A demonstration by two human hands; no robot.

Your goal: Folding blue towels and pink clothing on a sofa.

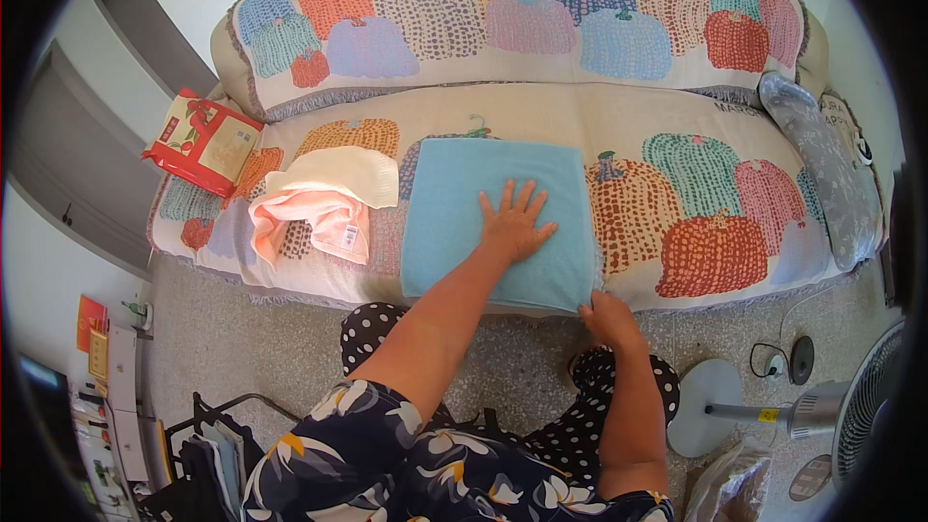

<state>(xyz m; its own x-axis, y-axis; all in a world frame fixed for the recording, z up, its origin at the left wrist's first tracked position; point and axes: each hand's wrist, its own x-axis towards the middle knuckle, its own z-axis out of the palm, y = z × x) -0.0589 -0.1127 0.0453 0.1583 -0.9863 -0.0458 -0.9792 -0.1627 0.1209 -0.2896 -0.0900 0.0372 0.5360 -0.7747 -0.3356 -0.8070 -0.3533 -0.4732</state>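
A light blue towel (449,222) lies spread flat in a rough square on the sofa seat. My left hand (516,224) presses on its middle, palm down with the fingers spread. At the towel's near right corner, my right hand (615,322) pinches the edge between thumb and fingers. To the left of the blue towel rest a cream towel (338,172) and a pink towel (314,213) with a small white label, loosely heaped and overlapping.
The sofa wears a pumpkin-patterned cover (715,256) with a fringed edge. A red and cream package (208,140) sits at its left end, a grey patterned cushion (822,174) at its right. On the floor to the right stand a fan (812,411) and a plastic bag (732,488).
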